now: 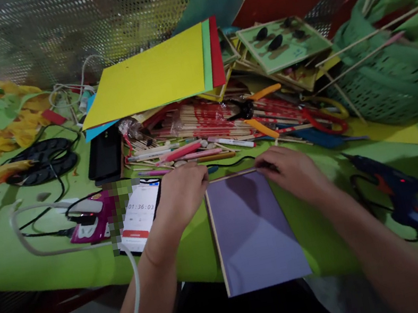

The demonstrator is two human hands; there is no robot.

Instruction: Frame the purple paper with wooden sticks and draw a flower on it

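Observation:
A purple sheet of card [260,239] lies at the table's front, its lower end past the edge. One thin wooden stick [218,246] runs along its left side, and another wooden stick [232,175] lies across its top edge. My left hand [186,190] is closed at the top left corner, fingers curled on the end of the top stick. At the other end of that stick my right hand [292,169] pinches by the top right corner. Its fingertips are partly hidden. To the right rests a blue glue gun [392,189] with a red light showing.
Behind my hands lie pens [187,150], bundled sticks [202,120] and orange-handled pliers [245,108]. Yellow card [150,75] is stacked above them. A green basket [392,75] stands at right. A phone [139,217], power strip [91,220] and white cable [135,277] are at left.

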